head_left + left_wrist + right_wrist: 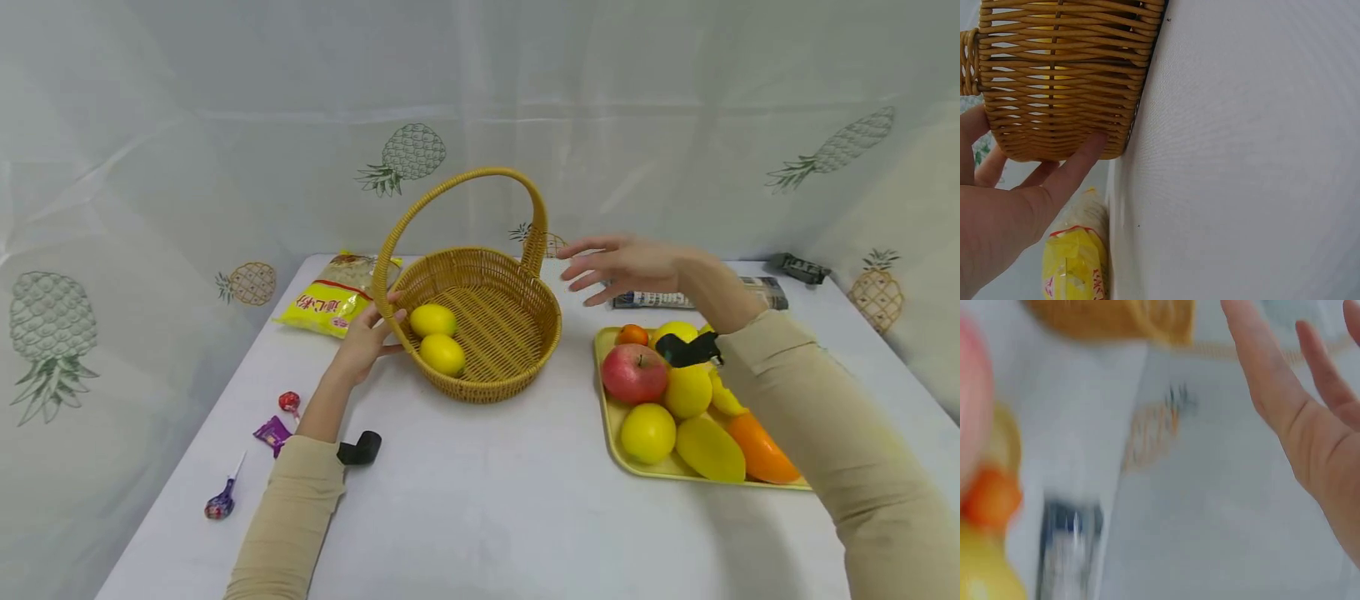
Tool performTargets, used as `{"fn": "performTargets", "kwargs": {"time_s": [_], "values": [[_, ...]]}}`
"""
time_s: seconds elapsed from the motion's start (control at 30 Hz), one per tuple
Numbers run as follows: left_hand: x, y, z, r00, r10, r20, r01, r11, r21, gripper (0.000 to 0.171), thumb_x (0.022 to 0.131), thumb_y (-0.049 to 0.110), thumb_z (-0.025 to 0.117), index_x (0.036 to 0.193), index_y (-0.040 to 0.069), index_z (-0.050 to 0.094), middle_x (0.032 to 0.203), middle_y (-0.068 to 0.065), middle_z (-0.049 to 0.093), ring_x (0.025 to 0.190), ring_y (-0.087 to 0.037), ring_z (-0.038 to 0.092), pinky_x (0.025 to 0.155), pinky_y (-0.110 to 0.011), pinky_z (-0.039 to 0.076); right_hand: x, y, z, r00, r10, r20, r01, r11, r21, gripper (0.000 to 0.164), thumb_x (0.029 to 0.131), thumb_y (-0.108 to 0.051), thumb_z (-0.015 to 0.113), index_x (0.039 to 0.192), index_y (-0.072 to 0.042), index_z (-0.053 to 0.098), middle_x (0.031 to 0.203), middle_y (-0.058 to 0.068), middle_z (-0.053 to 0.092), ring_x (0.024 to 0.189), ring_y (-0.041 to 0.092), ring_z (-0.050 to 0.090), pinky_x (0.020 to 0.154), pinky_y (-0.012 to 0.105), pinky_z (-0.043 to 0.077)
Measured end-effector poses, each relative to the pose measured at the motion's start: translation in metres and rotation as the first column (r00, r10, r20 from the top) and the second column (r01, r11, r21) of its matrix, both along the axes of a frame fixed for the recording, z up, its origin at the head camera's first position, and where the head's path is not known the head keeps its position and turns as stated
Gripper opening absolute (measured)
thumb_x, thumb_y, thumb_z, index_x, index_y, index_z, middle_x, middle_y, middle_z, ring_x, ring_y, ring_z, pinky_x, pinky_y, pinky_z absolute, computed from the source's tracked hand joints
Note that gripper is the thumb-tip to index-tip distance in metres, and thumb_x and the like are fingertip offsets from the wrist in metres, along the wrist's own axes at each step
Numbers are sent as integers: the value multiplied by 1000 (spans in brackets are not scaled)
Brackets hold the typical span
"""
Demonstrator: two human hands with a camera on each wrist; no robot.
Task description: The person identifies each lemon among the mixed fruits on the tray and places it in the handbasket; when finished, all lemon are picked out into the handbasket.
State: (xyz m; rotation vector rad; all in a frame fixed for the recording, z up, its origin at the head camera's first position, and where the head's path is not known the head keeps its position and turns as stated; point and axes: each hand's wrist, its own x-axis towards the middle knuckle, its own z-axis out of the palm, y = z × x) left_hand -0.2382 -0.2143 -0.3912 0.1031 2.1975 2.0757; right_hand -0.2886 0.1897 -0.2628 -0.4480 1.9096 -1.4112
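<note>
A yellow wicker basket (491,390) with a tall arched handle stands at mid-table, two yellow lemons (442,355) lying in its left side. My left hand (363,343) holds the basket's left side at the foot of the handle. In the left wrist view, the thumb (1082,164) lies along the woven outer wall and the other fingers reach round it, partly hidden. My right hand (626,265) hovers in the air right of the basket, fingers spread and holding nothing. Below its forearm sits a yellow tray (617,454) of fruit, with a red apple (634,374) and several yellow fruits.
A yellow food bag (326,304) lies behind my left hand. Two lollipops (221,502) and a purple-wrapped sweet (273,434) are at the left. A dark printed packet (652,299) and a black packet (799,268) lie along the back right. A pineapple-print curtain (300,167) surrounds the table.
</note>
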Motion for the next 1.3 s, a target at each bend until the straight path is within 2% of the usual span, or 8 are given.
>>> {"fn": "performTargets", "kwargs": {"time_s": [0.2, 0.43, 0.5, 0.6, 0.7, 0.8, 1.0, 1.3], "values": [[0, -2, -2, 1000, 3, -4, -3, 1000, -10, 52, 103, 21, 50, 151, 10, 33, 154, -15, 25, 134, -36, 34, 94, -56, 47, -8, 76, 5, 996, -7, -90, 9, 1000, 27, 33, 105, -20, 43, 138, -21, 46, 133, 7, 50, 119, 23, 52, 98, 47, 48], [1, -3, -2, 1000, 7, 2, -7, 1000, -12, 53, 103, 22, 50, 152, 11, 32, 156, -16, 22, 136, -37, 32, 96, -57, 45, -16, 146, -19, 992, -56, -113, 66, 994, 91, 32, 106, -19, 42, 136, -29, 47, 129, -7, 51, 116, 13, 55, 97, 42, 49], [2, -2, -2, 1000, 11, 6, -11, 1000, -11, 53, 103, 23, 50, 152, 11, 32, 156, -15, 22, 136, -36, 32, 96, -57, 46, -16, 161, -26, 989, -72, -127, 90, 986, 142, 34, 105, -20, 44, 138, -29, 45, 134, -5, 48, 118, 14, 54, 100, 46, 46], [2, -1, -2, 1000, 16, 14, -16, 1000, -8, 52, 103, 23, 50, 151, 12, 34, 156, -14, 24, 135, -35, 33, 95, -55, 47, -16, 179, -35, 989, -87, -123, 113, 970, 216, 40, 103, -21, 49, 142, -25, 40, 147, 11, 36, 128, 27, 44, 105, 56, 37], [2, -1, -3, 1000, 17, 16, -17, 1000, -6, 51, 103, 22, 50, 151, 13, 34, 156, -13, 24, 135, -35, 33, 95, -55, 47, -15, 192, -43, 993, -78, -89, 99, 960, 263, 48, 102, -23, 51, 147, -20, 33, 154, 25, 17, 136, 42, 28, 108, 61, 29], [2, 0, -4, 1000, 14, 5, -14, 1000, -5, 52, 103, 22, 50, 151, 12, 34, 156, -14, 23, 136, -36, 32, 95, -56, 47, -14, 202, -50, 996, -65, -64, 81, 953, 294, 54, 102, -23, 50, 150, -12, 28, 155, 28, 14, 137, 46, 21, 109, 61, 25], [2, 0, -4, 1000, 5, -3, -5, 1000, -5, 53, 102, 23, 51, 151, 11, 33, 156, -15, 23, 136, -37, 32, 95, -58, 45, -11, 211, -63, 1000, -16, -18, 22, 931, 363, 58, 101, -19, 52, 148, 2, 26, 152, 32, 17, 136, 49, 22, 106, 62, 31], [1, 0, -2, 1000, 14, 8, -14, 1000, -11, 54, 102, 25, 51, 151, 13, 33, 156, -13, 22, 136, -36, 33, 95, -55, 47, -9, 202, -71, 996, 18, 93, -58, 894, 444, 64, 96, -21, 62, 147, 2, 30, 151, 35, 13, 135, 50, 22, 100, 52, 44]]}}
